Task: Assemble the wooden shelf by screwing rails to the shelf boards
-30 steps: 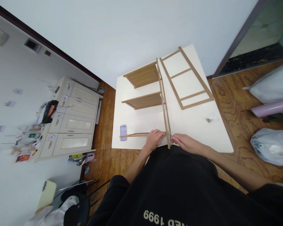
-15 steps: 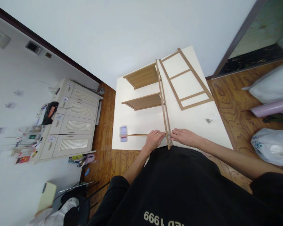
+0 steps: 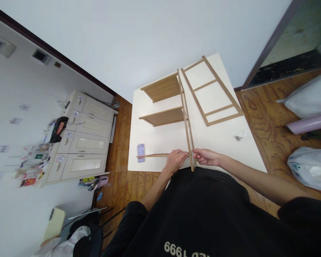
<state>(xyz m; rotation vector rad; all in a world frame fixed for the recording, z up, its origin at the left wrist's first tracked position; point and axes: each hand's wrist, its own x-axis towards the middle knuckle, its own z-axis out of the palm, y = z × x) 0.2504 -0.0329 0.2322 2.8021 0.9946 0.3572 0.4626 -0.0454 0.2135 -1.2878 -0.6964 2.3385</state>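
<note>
A wooden side frame [image 3: 185,110] stands on edge, with two wooden shelf boards, a far one [image 3: 163,87] and a middle one [image 3: 164,116], joined to it on its left. My left hand [image 3: 176,159] is closed around the frame end of a third, near shelf board [image 3: 155,155], seen edge-on. On the frame's other side, my right hand [image 3: 205,157] pinches a thin silvery metal rod [image 3: 193,154] that points at the frame where the near board meets it. Whether the rod is a screw or a small key, I cannot tell.
A second wooden side frame [image 3: 218,119] lies flat on the white table [image 3: 219,139]. Small metal hardware [image 3: 238,137] sits at the table's right side. A phone-like blurred item [image 3: 141,151] lies by the near board's left end. White cabinets [image 3: 82,139] stand to the left.
My right hand has pulled slightly right from the frame and turned into a tighter fist, and the thin rod now shows. My left hand stays at the joint.
</note>
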